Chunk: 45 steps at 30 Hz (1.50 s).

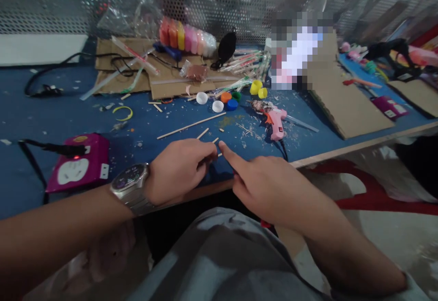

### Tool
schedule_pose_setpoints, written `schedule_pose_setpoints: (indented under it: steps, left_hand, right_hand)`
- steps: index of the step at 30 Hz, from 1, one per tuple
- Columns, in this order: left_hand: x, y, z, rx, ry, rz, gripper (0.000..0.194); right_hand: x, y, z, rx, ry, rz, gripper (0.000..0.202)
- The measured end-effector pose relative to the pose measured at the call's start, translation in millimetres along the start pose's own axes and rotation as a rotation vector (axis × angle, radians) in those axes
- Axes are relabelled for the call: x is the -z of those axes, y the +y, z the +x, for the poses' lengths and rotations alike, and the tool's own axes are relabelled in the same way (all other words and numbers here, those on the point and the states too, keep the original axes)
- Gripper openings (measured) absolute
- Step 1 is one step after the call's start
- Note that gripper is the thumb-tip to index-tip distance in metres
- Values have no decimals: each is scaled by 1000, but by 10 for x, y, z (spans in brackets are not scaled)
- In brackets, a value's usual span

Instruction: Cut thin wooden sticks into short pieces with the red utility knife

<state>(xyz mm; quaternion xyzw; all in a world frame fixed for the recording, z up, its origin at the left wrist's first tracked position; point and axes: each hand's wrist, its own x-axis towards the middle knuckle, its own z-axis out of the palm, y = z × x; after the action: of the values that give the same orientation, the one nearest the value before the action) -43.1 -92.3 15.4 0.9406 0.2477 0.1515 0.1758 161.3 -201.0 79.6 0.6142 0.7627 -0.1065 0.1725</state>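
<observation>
My left hand (181, 166), with a metal watch on its wrist, is low over the blue tabletop near its front edge. Its fingers are curled round a thin wooden stick (215, 140), mostly hidden by them. Another short stick (203, 133) shows just behind the knuckles. Opposite, my right hand (263, 184) has its index finger stretched toward the left fingertips, nearly touching them. The other right fingers are curled; a small red bit shows under them, but what they hold is hidden. Beyond both hands lies a longer wooden stick (191, 125).
A pink glue gun (278, 125) lies right of centre. Bottle caps (217, 106) sit behind the sticks. A purple box (80, 162) with a plugged cable stands at left. Cardboard sheets (345, 96), clay tubs (186, 36) and a cable (44, 66) lie farther back.
</observation>
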Motion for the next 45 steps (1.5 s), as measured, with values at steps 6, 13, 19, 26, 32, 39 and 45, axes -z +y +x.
schedule_pose_setpoints:
  steps: [6, 13, 19, 26, 32, 39, 45]
  left_hand:
    - [-37, -14, -30, -17, 50, -33, 22]
    - [-72, -20, -58, -11, 83, -74, 25]
    - [-21, -17, -71, -41, 108, -64, 19]
    - [-15, -41, -76, -126, 43, 115, 31]
    - [-16, -49, -67, -142, 71, 145, 33]
    - [-6, -49, -63, -111, 33, 140, 26]
    - [-3, -52, -26, -90, 63, 190, 28]
  right_hand:
    - [62, 513, 253, -72, 91, -17, 84]
    - [196, 808, 805, -15, 82, -117, 91]
    - [355, 894, 1013, 0, 142, -176, 76]
    - [391, 838, 1078, 484, 226, 124, 28]
    - [272, 856, 1075, 717, 219, 253, 43]
    - [132, 907, 1079, 746, 248, 339, 36]
    - [88, 875, 1078, 736, 237, 377, 40]
